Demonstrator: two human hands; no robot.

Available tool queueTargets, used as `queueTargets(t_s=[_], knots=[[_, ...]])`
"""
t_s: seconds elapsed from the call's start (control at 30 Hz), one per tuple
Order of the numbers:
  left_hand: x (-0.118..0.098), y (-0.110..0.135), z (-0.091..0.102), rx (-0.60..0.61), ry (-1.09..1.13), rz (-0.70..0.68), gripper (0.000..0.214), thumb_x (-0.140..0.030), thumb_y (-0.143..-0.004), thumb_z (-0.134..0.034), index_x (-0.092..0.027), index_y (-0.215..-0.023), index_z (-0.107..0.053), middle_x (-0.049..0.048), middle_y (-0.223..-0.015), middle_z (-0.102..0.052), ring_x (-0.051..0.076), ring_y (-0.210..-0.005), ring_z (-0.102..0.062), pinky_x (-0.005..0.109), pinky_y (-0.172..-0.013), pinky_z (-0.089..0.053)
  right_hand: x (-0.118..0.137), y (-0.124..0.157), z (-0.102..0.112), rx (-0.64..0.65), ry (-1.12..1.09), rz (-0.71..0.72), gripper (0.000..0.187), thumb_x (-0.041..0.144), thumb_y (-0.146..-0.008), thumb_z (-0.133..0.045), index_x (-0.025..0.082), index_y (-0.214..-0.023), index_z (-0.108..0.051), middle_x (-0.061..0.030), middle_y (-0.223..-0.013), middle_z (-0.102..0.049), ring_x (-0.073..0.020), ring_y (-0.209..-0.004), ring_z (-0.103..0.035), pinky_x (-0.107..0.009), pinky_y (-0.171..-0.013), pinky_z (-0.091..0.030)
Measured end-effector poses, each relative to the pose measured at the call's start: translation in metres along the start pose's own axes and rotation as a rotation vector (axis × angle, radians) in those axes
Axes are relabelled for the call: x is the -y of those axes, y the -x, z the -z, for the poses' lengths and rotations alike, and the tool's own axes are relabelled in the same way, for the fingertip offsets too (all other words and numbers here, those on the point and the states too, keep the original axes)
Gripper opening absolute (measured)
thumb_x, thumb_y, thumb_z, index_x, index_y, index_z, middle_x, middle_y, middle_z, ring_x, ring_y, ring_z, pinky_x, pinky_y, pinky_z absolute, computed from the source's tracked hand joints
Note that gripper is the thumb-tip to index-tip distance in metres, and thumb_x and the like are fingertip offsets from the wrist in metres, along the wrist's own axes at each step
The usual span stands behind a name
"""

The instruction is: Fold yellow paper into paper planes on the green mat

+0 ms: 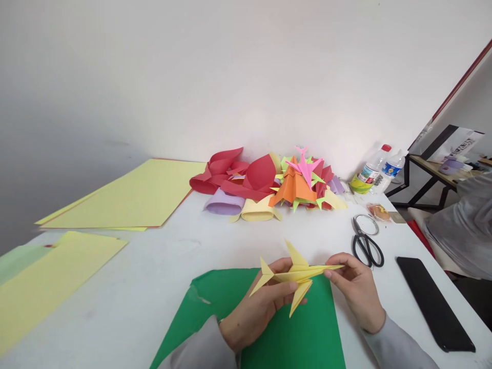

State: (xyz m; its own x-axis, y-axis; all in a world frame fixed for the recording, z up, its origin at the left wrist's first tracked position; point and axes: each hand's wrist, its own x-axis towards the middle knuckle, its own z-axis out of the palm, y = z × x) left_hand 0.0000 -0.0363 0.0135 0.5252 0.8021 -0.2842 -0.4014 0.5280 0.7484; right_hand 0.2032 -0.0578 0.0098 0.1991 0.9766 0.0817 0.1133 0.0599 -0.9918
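A folded yellow paper plane is held above a green sheet at the table's front. My left hand grips the plane's body and tail from below, fingers closed round it. My right hand pinches the pointed nose on the right side. The plane lies roughly level, nose to the right, its wings sticking out to the front and back.
A heap of folded paper planes and curled coloured paper sits at the back. Yellow sheets lie left. Black scissors, a black phone and two bottles are right. Another person's grey sleeve shows at far right.
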Motion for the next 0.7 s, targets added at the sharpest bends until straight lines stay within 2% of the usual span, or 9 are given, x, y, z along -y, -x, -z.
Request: queueTargets(t_s=[0.17, 0.33, 0.43, 0.53, 0.6, 0.7], knots=[[0.0032, 0.0009, 0.0034, 0.051, -0.066, -0.053, 0.038, -0.022, -0.070, -0.077, -0.021, -0.106, -0.065, 0.0051, -0.101, -0.067, 0.022, -0.093, -0.063, 0.036, -0.081, -0.053, 0.0015, -0.0008, 0.0001, -0.029, -0.118, -0.085, 0.031, 0.040, -0.060, -0.085, 0.019, -0.078, -0.069, -0.0034, -0.074, -0.067, -0.0168, -0.068, -0.059, -0.029, -0.065, -0.049], [0.0047, -0.0028, 0.0016, 0.219, -0.146, -0.117, 0.048, -0.022, -0.067, -0.081, -0.021, -0.112, -0.066, 0.0074, -0.103, -0.068, 0.024, -0.093, -0.062, 0.035, -0.076, -0.053, 0.0006, -0.0041, 0.0017, -0.021, -0.256, -0.160, 0.030, 0.036, -0.060, -0.087, 0.020, -0.078, -0.071, -0.0010, -0.074, -0.067, -0.0137, -0.069, -0.056, -0.026, -0.068, -0.046], [0.0058, -0.0055, -0.0011, 0.247, -0.128, -0.091, 0.051, -0.020, -0.065, -0.082, -0.021, -0.114, -0.066, 0.0086, -0.105, -0.068, 0.024, -0.093, -0.063, 0.035, -0.074, -0.054, 0.0012, -0.0069, 0.0022, -0.022, -0.362, -0.233, 0.031, 0.036, -0.056, -0.089, 0.019, -0.075, -0.071, -0.0013, -0.075, -0.067, -0.0135, -0.069, -0.057, -0.026, -0.069, -0.046], [0.0070, -0.0067, -0.0014, 0.273, -0.075, -0.012, 0.046, -0.015, -0.063, -0.079, -0.019, -0.108, -0.070, 0.0091, -0.102, -0.069, 0.024, -0.087, -0.064, 0.035, -0.073, -0.054, 0.0026, -0.0085, 0.0018, -0.014, -0.430, -0.305, 0.030, 0.034, -0.054, -0.090, 0.017, -0.071, -0.072, -0.0010, -0.073, -0.067, -0.0113, -0.064, -0.056, -0.024, -0.065, -0.046], [0.0072, -0.0070, 0.0000, 0.253, -0.007, 0.019, 0.039, -0.013, -0.063, -0.077, -0.017, -0.102, -0.072, 0.0089, -0.096, -0.070, 0.022, -0.083, -0.065, 0.033, -0.071, -0.054, 0.0037, -0.0090, 0.0011, 0.007, -0.469, -0.336, 0.029, 0.032, -0.052, -0.090, 0.016, -0.070, -0.073, -0.0012, -0.071, -0.067, -0.0102, -0.062, -0.055, -0.022, -0.063, -0.045], [0.0060, -0.0075, 0.0024, 0.105, 0.045, 0.005, 0.029, -0.016, -0.066, -0.074, -0.016, -0.094, -0.074, 0.0089, -0.090, -0.071, 0.022, -0.080, -0.065, 0.034, -0.070, -0.054, 0.0063, -0.0094, -0.0001, 0.028, -0.518, -0.384, 0.028, 0.029, -0.050, -0.091, 0.015, -0.068, -0.074, -0.0012, -0.068, -0.067, -0.0096, -0.059, -0.055, -0.021, -0.059, -0.044]])
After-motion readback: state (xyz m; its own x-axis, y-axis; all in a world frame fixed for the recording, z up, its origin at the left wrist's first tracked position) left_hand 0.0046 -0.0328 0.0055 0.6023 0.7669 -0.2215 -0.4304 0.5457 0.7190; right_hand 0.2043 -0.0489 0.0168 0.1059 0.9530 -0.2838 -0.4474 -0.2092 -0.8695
